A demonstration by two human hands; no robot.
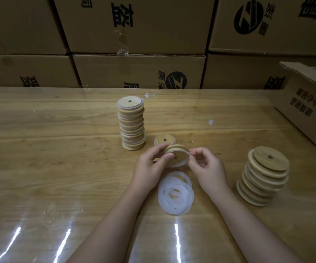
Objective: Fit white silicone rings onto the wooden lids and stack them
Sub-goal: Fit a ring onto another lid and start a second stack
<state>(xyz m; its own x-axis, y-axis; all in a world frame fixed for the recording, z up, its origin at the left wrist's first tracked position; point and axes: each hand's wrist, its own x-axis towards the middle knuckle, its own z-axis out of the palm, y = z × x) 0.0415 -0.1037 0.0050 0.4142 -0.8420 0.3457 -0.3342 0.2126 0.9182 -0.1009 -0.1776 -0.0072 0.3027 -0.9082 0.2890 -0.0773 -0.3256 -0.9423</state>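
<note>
My left hand [152,164] grips a round wooden lid [176,151] by its left edge, tilted toward me above the table. A white silicone ring [181,163] sits partly around that lid, and my right hand [205,168] pinches the ring at the lid's right edge. Below my hands lies a loose pile of several white rings [176,193]. A tall stack of lids with rings fitted [131,125] stands behind my hands. A single lid [164,139] lies flat beside that stack. To the right leans a stack of bare wooden lids [264,179].
The wooden table [49,149] has a glossy clear cover with glare streaks near me. Closed cardboard boxes [140,71] form a wall along the far edge. An open cardboard box [308,103] sits at the right edge of the table.
</note>
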